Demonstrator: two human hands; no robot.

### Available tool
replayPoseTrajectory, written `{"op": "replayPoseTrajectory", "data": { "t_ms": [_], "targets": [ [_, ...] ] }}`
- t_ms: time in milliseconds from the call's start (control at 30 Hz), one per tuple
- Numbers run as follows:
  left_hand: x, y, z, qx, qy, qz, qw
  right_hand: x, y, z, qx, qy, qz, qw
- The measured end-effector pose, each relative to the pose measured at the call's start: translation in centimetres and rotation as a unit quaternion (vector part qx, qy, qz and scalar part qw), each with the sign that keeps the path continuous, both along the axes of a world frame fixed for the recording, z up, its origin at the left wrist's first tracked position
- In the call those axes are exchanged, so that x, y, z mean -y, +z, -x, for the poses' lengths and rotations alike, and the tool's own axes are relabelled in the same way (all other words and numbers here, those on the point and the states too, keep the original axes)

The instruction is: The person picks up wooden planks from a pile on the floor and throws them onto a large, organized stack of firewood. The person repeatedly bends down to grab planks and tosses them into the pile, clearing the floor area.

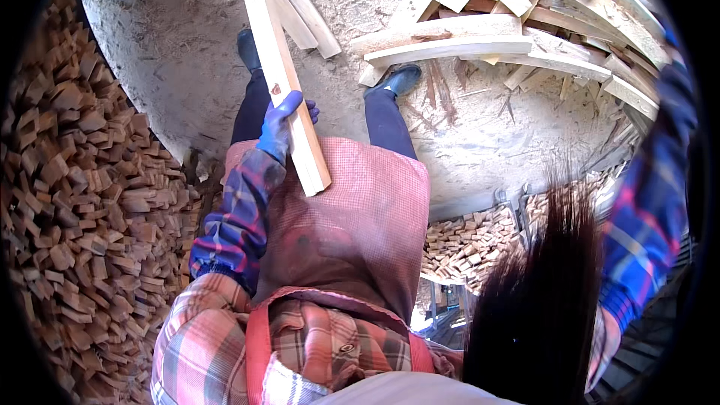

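Note:
My left hand (pixel 282 121), in a blue glove, is closed around a pale wooden plank (pixel 271 52). The plank slants from the upper left down over my apron, with a dark knot just above my thumb. A lengthwise line splits its face, and I cannot tell whether it is one piece or two strips together. My right arm (pixel 651 172), in a blue plaid sleeve, stretches forward along the right rim, beside the wood pile (pixel 600 22). The right hand (pixel 672 39) almost vanishes into the dark edge, so its fingers are hidden.
Two more long strips (pixel 300 7) lie on the dusty floor (pixel 172 37) beyond my left foot. Longer offcuts heap up at the far right, close to my right boot (pixel 396 79). A large mass of short wood blocks (pixel 90 202) fills the left side; more blocks (pixel 472 247) sit at lower right.

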State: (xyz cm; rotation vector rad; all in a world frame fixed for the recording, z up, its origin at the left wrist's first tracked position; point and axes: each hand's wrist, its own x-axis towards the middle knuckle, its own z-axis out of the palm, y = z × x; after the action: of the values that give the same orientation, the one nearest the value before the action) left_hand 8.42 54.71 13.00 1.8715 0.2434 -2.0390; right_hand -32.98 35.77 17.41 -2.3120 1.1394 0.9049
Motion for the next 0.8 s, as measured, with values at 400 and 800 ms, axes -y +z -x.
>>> {"op": "replayPoseTrajectory", "data": {
  "t_ms": [400,800],
  "targets": [
    [-1.6,-1.4,1.6,-0.180,0.023,-0.132,0.975,-21.4,-22.9,2.8,0.071,-0.836,0.009,0.543],
    [-2.4,-1.7,-1.2,-0.113,-0.061,-0.193,0.973,-19.0,-26.3,-12.6,0.198,-0.955,0.216,0.037]
  ]
}}
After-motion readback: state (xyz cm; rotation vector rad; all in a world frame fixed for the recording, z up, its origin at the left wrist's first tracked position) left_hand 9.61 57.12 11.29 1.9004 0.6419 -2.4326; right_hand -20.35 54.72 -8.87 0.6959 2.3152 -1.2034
